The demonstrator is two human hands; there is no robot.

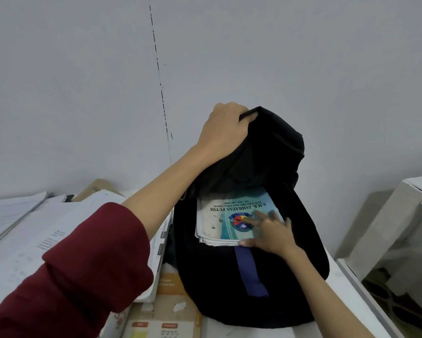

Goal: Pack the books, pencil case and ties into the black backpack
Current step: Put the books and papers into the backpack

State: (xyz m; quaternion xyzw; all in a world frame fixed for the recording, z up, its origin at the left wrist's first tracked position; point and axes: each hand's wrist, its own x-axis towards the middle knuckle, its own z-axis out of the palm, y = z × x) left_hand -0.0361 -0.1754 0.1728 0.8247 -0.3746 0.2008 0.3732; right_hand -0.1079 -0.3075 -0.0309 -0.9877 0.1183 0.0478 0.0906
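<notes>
At the middle of the tabletop [346, 289] stands the black backpack [266, 276], upright and open toward the camera, its lower inside lost in shadow so nothing there can be made out. One stack of books [219, 223] is half inside the opening; only the top blue and white cover with a printed crest shows, the volumes beneath appear as worn page edges and cannot be counted. One dark blue strip [251, 272] hangs from under the stack down the backpack front; whether it is a tie or a ribbon cannot be told.

Two hands are in view. The left hand [225, 131], on an arm in a dark red sleeve [83, 276], is closed around the top flap of the backpack and holds it up. The right hand [269, 234] lies with fingers spread flat on the cover, thumb at the near edge of the stack, blurred.

Left of the backpack, stacked white papers [34, 228] and an orange book [166, 313] crowd the surface, the sleeve covering part of them. A white unit [400, 215] at the right is cut by the frame edge.
</notes>
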